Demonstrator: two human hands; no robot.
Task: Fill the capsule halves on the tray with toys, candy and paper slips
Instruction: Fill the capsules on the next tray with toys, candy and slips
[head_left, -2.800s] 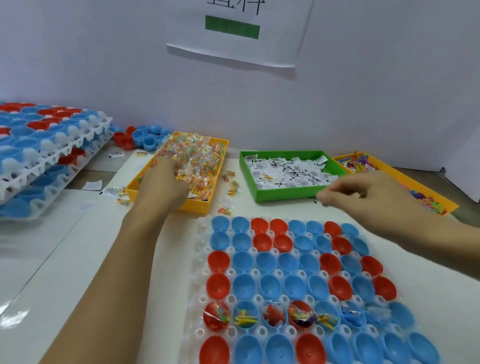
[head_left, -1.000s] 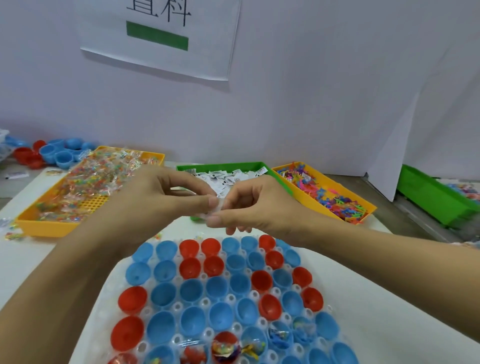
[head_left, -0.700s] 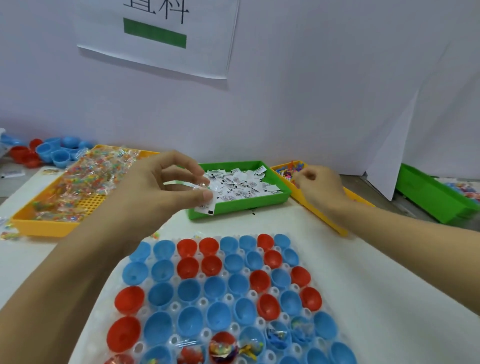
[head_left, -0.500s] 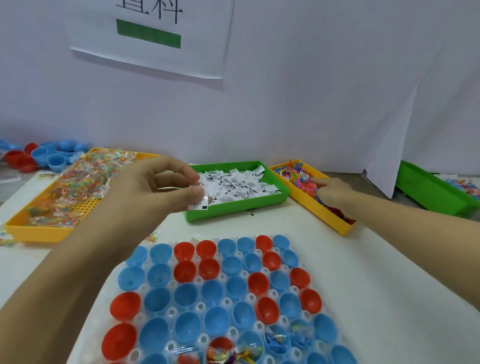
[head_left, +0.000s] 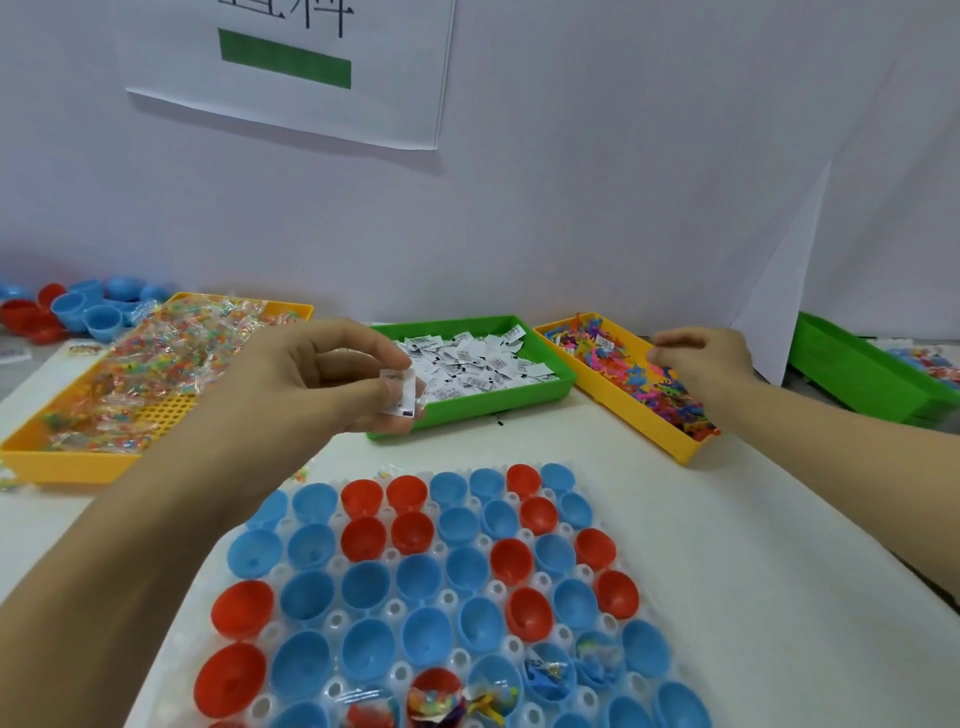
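A clear tray (head_left: 546, 578) near me holds rows of blue and red capsule halves (head_left: 363, 587); a few in the nearest rows (head_left: 434, 701) hold toys and candy, the others look bare. My left hand (head_left: 311, 379) hovers beyond the tray and pinches a white paper slip (head_left: 401, 399), with clear wrapping, between thumb and fingers. My right hand (head_left: 706, 364) is over the yellow toy bin (head_left: 623, 418), fingers curled down among the coloured toys (head_left: 644, 379); whether they hold one is hidden.
A yellow bin of wrapped candy (head_left: 62, 465) stands at the left and a green bin of paper slips (head_left: 467, 413) in the middle. Another green bin (head_left: 857, 374) sits far right. Loose capsule halves (head_left: 83, 312) lie by the back wall, under a paper sign (head_left: 291, 67).
My hands met above the tray a second ago, then parted. The right hand reached into the toy bin. The left hand keeps the slip, nearly still.
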